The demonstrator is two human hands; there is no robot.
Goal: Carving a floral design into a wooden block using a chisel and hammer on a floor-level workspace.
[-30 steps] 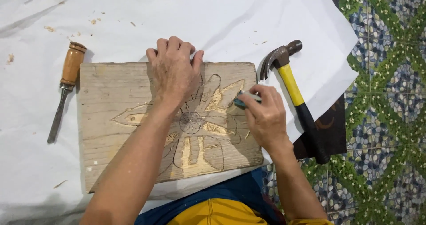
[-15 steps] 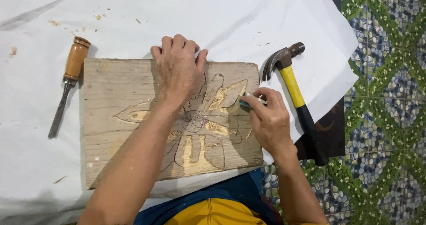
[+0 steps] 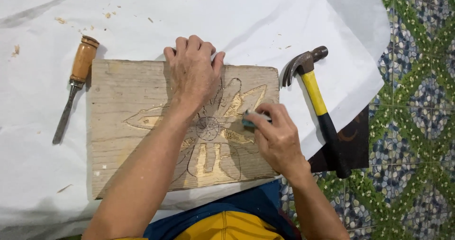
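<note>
A white sheet covers the floor, its right edge meeting green patterned tiles. A wooden board with a flower outline partly carved into it lies toward the sheet's near edge. The left hand lies flat on the board, fingers curled over its far edge. The right hand pinches a small teal-tipped tool at the board's right edge. A yellow-handled claw hammer lies just right of the board; a wooden-handled chisel lies just left.

Rough matt wooden board, carved
</note>
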